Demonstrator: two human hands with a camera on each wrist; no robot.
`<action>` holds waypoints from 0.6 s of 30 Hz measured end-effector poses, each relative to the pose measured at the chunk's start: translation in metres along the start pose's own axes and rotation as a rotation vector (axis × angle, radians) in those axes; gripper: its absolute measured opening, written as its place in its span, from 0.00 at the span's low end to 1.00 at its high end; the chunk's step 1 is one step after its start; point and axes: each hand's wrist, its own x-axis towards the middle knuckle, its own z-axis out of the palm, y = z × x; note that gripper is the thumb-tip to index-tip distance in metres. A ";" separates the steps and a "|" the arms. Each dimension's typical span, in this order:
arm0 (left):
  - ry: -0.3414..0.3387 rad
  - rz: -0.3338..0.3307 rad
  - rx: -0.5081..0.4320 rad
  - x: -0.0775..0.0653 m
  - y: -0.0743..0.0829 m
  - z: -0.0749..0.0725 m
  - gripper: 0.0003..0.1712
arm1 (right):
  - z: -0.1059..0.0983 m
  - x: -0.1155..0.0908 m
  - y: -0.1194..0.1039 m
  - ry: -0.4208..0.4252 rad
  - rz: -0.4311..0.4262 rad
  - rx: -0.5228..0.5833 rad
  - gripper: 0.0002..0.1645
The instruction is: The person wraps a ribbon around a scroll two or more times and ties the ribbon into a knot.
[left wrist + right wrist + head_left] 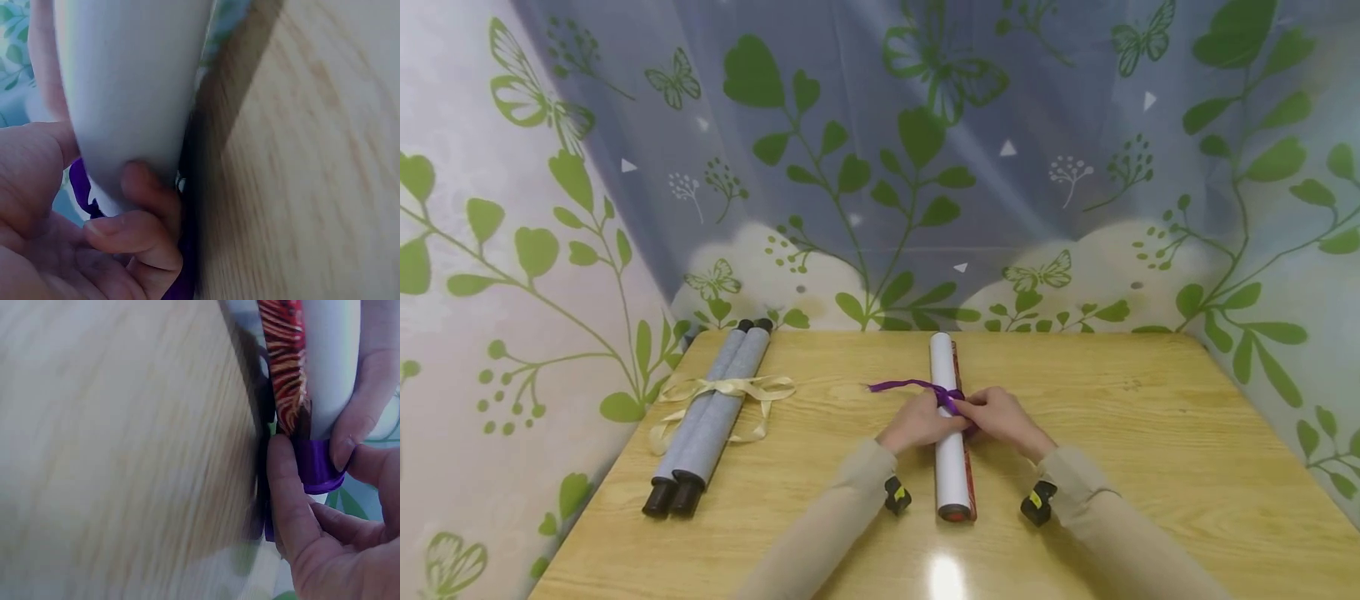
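Note:
A white rolled-up scroll (pixel 952 467) lies lengthwise on the table, a red patterned strip (pixel 287 369) showing along its right side. Around its middle runs a purple ribbon (pixel 946 397), one loose tail stretching left. My left hand (pixel 921 422) grips the scroll from the left, with its thumb over the top at the ribbon and its fingers (pixel 134 234) curled against the side. From the right, my right hand (pixel 1003 419) pinches the purple ribbon, its fingers (pixel 294 500) low beside the scroll. Part of the ribbon is hidden behind the hands.
Two grey scrolls (pixel 724 404) with black end knobs lie side by side at the left, tied with a cream ribbon (pixel 733 387) in a bow. The wooden table (pixel 1135 467) ends at a leaf-patterned curtain (pixel 880 208) at the back and sides.

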 end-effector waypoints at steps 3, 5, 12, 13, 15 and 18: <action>0.017 -0.017 -0.023 -0.002 0.000 -0.004 0.26 | 0.003 0.000 -0.003 -0.004 0.009 0.079 0.22; 0.033 -0.029 -0.013 -0.003 -0.001 -0.007 0.26 | 0.006 -0.001 -0.006 -0.001 0.007 0.119 0.21; 0.113 -0.024 0.065 -0.008 -0.006 -0.019 0.38 | 0.012 -0.001 -0.010 0.031 -0.069 0.166 0.22; 0.121 -0.016 0.066 -0.008 -0.006 -0.022 0.39 | 0.012 -0.001 -0.011 0.041 -0.086 0.152 0.22; 0.131 -0.007 0.061 -0.010 -0.006 -0.027 0.38 | 0.010 -0.001 -0.013 0.065 -0.125 0.110 0.21; 0.140 -0.003 0.070 -0.014 -0.006 -0.035 0.37 | 0.005 -0.004 -0.014 0.118 -0.191 0.005 0.19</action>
